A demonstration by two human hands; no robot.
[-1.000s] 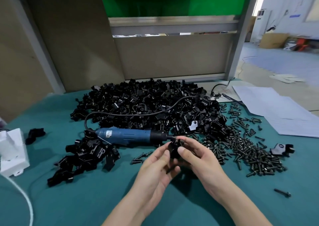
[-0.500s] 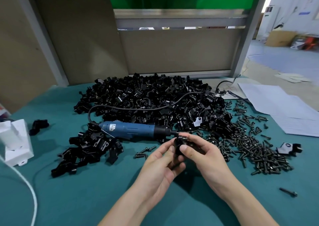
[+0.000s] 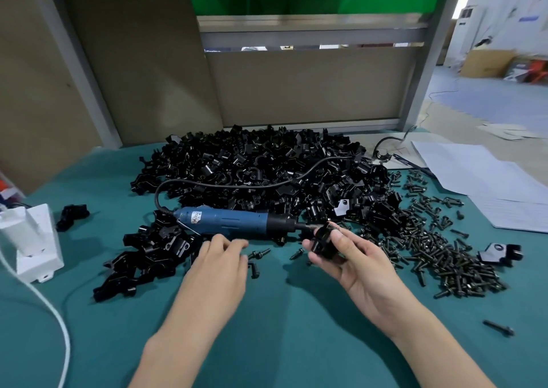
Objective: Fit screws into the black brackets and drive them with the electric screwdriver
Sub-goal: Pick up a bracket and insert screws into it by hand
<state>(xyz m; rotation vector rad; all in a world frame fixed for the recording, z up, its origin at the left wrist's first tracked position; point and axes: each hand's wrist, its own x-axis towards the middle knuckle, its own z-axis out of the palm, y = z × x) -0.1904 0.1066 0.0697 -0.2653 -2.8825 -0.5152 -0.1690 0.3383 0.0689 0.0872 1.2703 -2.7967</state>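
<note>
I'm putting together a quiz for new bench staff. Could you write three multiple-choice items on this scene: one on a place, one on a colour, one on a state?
1. Where does the electric screwdriver lie?
A. on the white papers
B. on the teal mat, along the near edge of the bracket heap
C. upright in a stand

2. Its body is
A. blue
B. red
C. yellow

3. The right hand
A. lies flat on the mat
B. is curled and empty
C. holds a black bracket

Answers:
1 B: it lies on its side beside the heap.
2 A: the housing is blue with a black nose.
3 C: fingers and thumb pinch the bracket above the mat.
</note>
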